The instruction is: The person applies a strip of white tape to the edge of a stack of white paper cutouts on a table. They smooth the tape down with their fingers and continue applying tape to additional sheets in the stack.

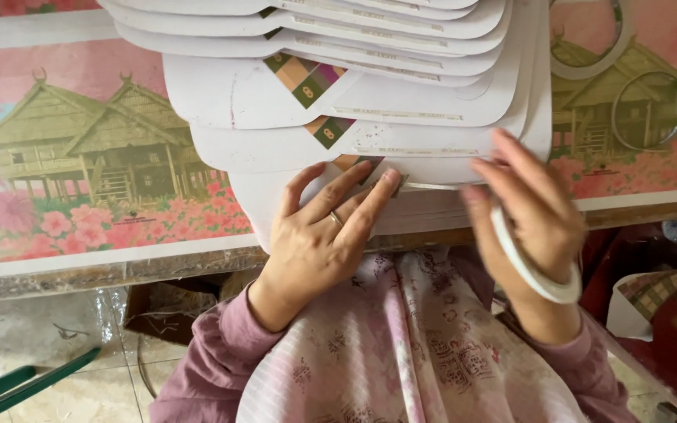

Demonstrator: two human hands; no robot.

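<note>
The left hand point(319, 235) lies flat, fingers spread, pressing on the nearest white card point(432, 196) of a fanned stack point(338, 94); its fingertips rest at a strip of tape point(429, 186) that runs rightward to the right hand point(530, 207). The right fingers, blurred, lie loosely open on the card, gripping nothing; a tape roll point(530, 266) rings that wrist
</note>
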